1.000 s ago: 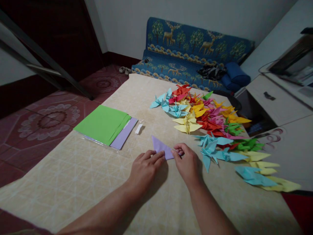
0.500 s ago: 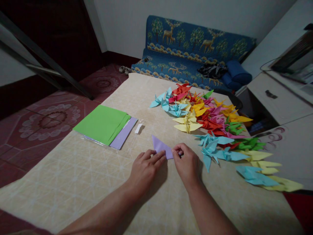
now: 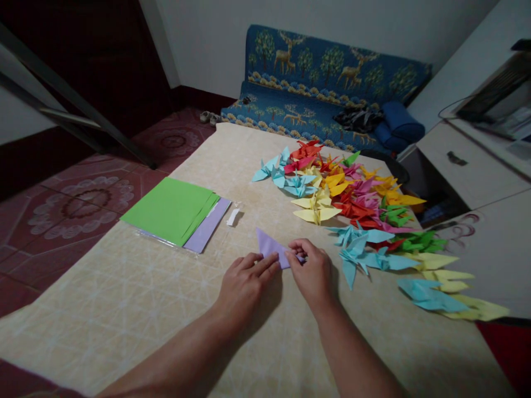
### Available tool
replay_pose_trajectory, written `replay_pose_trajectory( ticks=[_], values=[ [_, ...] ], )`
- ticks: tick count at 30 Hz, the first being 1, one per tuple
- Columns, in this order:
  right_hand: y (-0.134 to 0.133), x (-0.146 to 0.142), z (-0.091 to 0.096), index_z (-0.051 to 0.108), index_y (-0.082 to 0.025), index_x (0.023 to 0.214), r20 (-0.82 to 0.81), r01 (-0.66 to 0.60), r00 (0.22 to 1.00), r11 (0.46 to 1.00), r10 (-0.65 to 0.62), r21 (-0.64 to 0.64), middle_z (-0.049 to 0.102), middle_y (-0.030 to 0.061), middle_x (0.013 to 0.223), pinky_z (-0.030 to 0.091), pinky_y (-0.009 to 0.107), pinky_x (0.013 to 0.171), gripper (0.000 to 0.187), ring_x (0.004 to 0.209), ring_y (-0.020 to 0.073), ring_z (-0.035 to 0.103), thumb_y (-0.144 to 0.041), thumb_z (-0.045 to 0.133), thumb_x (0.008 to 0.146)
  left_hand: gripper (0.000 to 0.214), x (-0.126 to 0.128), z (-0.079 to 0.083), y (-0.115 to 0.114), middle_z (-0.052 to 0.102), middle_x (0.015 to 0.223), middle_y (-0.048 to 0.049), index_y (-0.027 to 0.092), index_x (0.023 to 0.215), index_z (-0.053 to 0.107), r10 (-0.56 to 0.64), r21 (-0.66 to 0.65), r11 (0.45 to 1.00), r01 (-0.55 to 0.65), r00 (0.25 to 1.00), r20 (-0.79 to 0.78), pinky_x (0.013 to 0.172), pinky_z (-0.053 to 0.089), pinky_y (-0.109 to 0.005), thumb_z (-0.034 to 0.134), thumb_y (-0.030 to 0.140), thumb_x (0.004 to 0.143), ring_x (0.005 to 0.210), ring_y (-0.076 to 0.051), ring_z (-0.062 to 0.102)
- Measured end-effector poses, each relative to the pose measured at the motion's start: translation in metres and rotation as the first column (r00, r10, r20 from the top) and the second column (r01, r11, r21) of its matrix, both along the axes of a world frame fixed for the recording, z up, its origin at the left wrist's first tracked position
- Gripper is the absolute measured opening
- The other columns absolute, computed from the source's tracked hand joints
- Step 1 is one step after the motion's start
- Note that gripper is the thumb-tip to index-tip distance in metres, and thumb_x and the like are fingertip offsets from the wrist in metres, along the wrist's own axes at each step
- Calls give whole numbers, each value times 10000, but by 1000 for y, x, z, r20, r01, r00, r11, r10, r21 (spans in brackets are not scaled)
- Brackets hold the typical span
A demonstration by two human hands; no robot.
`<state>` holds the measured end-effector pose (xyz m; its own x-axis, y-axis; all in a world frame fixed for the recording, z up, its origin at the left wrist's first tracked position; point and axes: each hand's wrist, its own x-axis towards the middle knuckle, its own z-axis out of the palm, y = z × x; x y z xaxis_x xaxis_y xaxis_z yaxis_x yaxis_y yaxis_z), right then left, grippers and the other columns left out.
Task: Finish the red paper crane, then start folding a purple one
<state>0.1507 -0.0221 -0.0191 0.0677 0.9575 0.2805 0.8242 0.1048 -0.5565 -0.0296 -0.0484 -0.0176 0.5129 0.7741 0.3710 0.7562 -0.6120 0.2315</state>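
Observation:
A piece of purple origami paper (image 3: pixel 267 243), folded to a pointed, roughly triangular shape, lies on the table in front of me. My left hand (image 3: pixel 251 279) holds it down from the near left, its fingertips pressed on the paper's lower edge. With thumb and fingers, my right hand (image 3: pixel 313 271) pinches the right corner, which is partly hidden behind the fingers. Close to the right hand lies a light blue paper crane (image 3: pixel 354 254), apart from it.
Green paper sheets (image 3: pixel 170 207) lie over purple sheets (image 3: pixel 207 224) at the left, by a small white slip (image 3: pixel 233 217). Many coloured paper cranes (image 3: pixel 352 204) spread over the right side of the table (image 3: pixel 136 309). A blue patterned sofa (image 3: pixel 307 94) stands beyond.
My right fingers have shifted slightly up and left along the paper's right corner. My left hand stays in place on the paper, and the view has moved a little.

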Motion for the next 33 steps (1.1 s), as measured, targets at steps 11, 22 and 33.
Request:
replay_pose_trajectory(
  ticks=[11, 22, 33],
  values=[
    [-3, -8, 6, 630, -257, 788, 93, 41, 995, 999, -42, 6, 702, -21, 754, 370, 264, 640, 57, 705, 177, 618, -205, 645, 807, 373, 2, -1, 0, 635, 1325, 18, 227, 1247, 643, -14, -13, 1000, 14, 1000, -9, 823, 523, -364, 583, 156, 885, 987, -236, 628],
    [-11, 9, 5, 570, -228, 838, 151, 35, 988, 999, -30, -28, 652, 23, 860, 401, 316, 756, 52, 832, 216, 577, -221, 621, 833, 318, 0, 2, 1, 642, 1308, 46, 281, 1184, 672, 20, -54, 998, -21, 1000, -21, 755, 497, -392, 604, 196, 885, 978, -245, 632],
    [-30, 27, 3, 569, -238, 881, 138, 107, 985, 994, -104, -17, 647, 17, 894, 424, 336, 770, 147, 876, 223, 582, -130, 535, 786, 311, 7, 6, -8, 637, 1318, -7, 212, 1192, 671, 44, -24, 999, -45, 999, -24, 795, 495, -437, 526, 276, 925, 1032, -285, 621]
  ],
)
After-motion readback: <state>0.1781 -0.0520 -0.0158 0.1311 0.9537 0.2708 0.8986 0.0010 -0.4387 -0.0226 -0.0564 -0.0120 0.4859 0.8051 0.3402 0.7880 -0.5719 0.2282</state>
